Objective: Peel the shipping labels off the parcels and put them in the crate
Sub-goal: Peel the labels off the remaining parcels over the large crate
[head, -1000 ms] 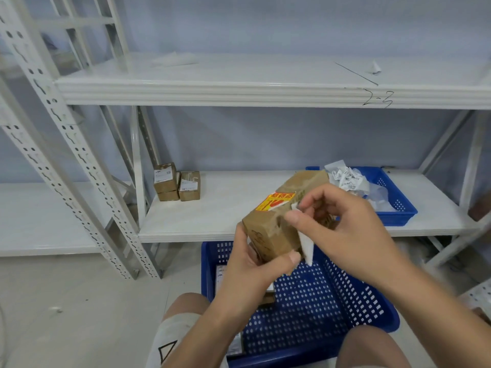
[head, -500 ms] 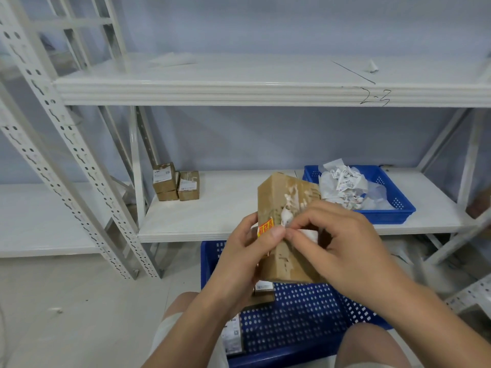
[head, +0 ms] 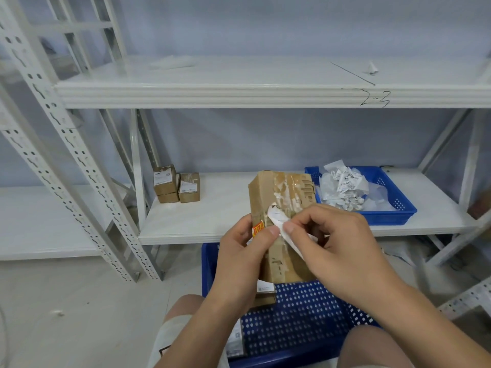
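Over the blue floor crate (head: 292,320), the left hand (head: 239,264) grips an upright brown parcel (head: 281,205) while the right hand (head: 342,251) fingers (head: 292,227) pinch its half-peeled white label (head: 279,219). Beyond, on the shelf (head: 218,216), a smaller blue crate (head: 385,216) holds crumpled labels (head: 342,187).

A storeroom or small warehouse, this: white slotted-steel shelving (head: 79,166) lines a bare pale wall, one shelf edge hand-marked "2-3" (head: 374,99). Taped cardboard parcels (head: 176,184) sit on the lower shelf, with blue perforated plastic crates (head: 393,213) and a plain concrete floor (head: 79,314).
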